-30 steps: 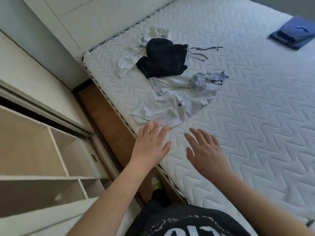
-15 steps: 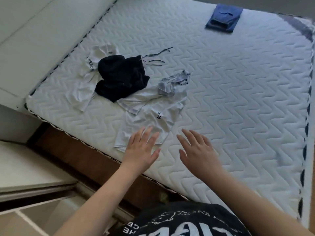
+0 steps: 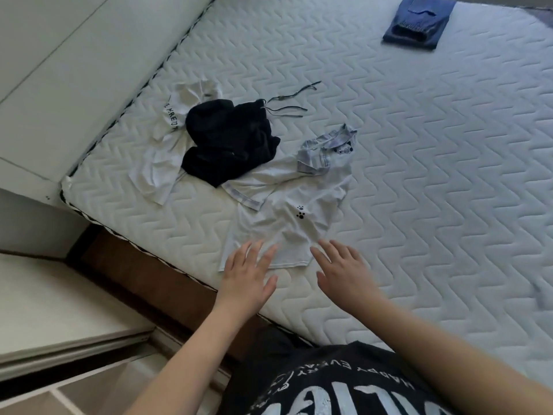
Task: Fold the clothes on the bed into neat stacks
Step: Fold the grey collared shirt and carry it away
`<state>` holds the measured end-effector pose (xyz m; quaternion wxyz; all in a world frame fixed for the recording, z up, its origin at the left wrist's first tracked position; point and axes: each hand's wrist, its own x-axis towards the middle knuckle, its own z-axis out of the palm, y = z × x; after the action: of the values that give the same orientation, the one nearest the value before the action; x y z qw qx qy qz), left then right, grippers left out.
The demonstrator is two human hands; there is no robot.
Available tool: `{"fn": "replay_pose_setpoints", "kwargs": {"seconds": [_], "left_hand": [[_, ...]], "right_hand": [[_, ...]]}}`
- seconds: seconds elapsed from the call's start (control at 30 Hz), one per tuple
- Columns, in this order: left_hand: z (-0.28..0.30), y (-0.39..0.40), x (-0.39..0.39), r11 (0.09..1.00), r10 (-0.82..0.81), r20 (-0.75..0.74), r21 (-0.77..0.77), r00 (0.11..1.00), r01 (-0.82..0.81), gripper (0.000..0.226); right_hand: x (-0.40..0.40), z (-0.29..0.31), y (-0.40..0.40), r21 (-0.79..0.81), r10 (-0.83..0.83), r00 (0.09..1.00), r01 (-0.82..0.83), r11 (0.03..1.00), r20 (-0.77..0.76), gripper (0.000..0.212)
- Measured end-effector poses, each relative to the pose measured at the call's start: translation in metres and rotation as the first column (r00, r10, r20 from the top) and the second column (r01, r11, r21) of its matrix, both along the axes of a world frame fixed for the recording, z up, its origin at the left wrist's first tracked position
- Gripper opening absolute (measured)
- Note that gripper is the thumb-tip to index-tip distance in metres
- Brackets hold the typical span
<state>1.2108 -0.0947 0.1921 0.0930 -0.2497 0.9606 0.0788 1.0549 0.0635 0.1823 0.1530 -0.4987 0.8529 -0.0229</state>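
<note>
Paw-print tee (image 3: 287, 223) | laid rumpled near the mattress (image 3: 419, 175) edge, beside black shorts (image 3: 230, 139) | left hand (image 3: 247, 274) and right hand (image 3: 344, 271) now brought closer, fingers spread flat, nothing gripped, fingertips at the hem | folding looks about to be started, not yet begun

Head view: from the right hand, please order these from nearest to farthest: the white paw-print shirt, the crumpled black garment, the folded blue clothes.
From the right hand:
1. White paw-print shirt: just beyond the fingers, its hem beside them.
2. Crumpled black garment: farther up, to the left.
3. Folded blue clothes: far top corner of the bed.
</note>
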Motion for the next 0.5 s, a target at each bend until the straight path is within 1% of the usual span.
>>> {"fn": "replay_pose_setpoints", "kwargs": {"seconds": [0.1, 0.2, 0.27, 0.33, 0.4, 0.47, 0.5], "left_hand": [[-0.022, -0.041, 0.001, 0.999, -0.003, 0.033, 0.044, 0.999, 0.002, 0.065], [-0.047, -0.091, 0.0, 0.993, -0.062, 0.109, 0.107, 0.992, 0.05, 0.067], [-0.062, -0.123, -0.003, 0.986, -0.133, 0.074, 0.11, 0.988, 0.125, 0.069], [-0.082, -0.151, -0.007, 0.969, -0.236, 0.047, 0.091, 0.971, 0.231, 0.07], [-0.107, -0.179, -0.011, 0.954, -0.289, 0.108, 0.115, 0.951, 0.276, 0.069], [-0.136, -0.202, -0.014, 0.952, -0.287, 0.269, 0.186, 0.92, 0.243, 0.067], [-0.15, -0.212, -0.015, 0.95, -0.294, 0.322, 0.198, 0.9, 0.24, 0.067]], "right_hand": [[0.001, -0.023, -0.031, 0.053, -0.048, 0.999, 0.048, 0.997, 0.005, 0.052], [0.01, -0.053, -0.071, 0.088, -0.107, 0.994, 0.104, 0.991, 0.024, 0.053], [0.015, -0.077, -0.096, 0.121, -0.154, 0.986, 0.145, 0.982, 0.064, 0.056], [0.014, -0.1, -0.119, 0.19, -0.175, 0.979, 0.154, 0.97, 0.103, 0.057], [0.009, -0.12, -0.138, 0.236, -0.201, 0.973, 0.171, 0.957, 0.11, 0.058], [0.004, -0.134, -0.148, 0.274, -0.239, 0.964, 0.202, 0.94, 0.112, 0.058], [0.001, -0.14, -0.151, 0.297, -0.272, 0.954, 0.225, 0.928, 0.125, 0.058]]}}
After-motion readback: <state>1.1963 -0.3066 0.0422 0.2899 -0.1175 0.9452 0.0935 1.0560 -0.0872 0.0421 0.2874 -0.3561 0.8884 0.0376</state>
